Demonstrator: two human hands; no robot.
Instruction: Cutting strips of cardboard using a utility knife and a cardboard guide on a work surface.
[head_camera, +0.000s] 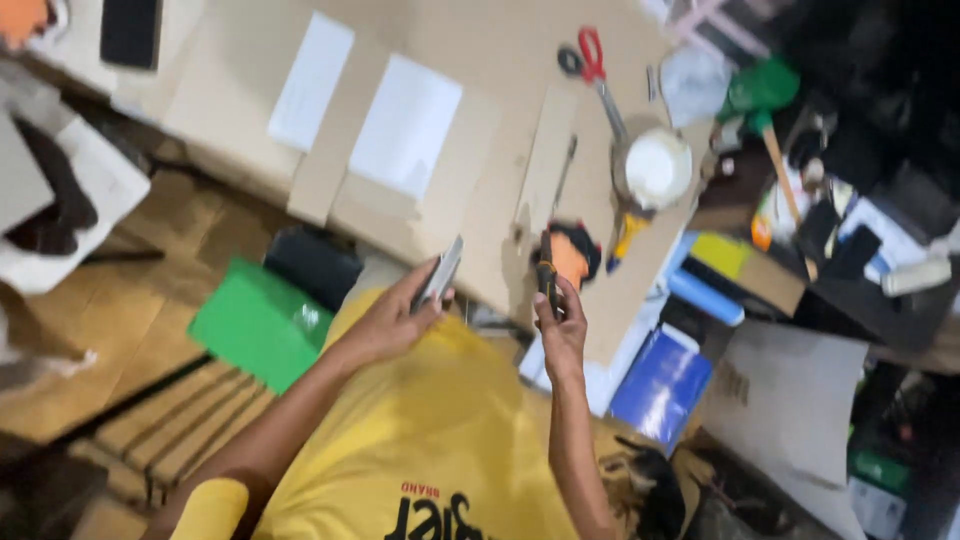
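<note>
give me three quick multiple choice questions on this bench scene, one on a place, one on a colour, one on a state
1. Where do the scissors lie?
A. on the cardboard sheet, at its far edge
B. on the green box
C. in the left hand

2. What colour are the scissors' handles?
A. both blue
B. one red, one black
C. both yellow

3. How is the left hand occupied?
A. it lies flat and empty
B. it grips a thin flat grey piece
C. it holds the white tub

Answers:
1 A, they rest on the brown cardboard, up beyond the white tub.
2 B, a red loop sits beside a black one.
3 B, the fingers are closed on the piece while the right hand holds a dark slim tool upright.
</note>
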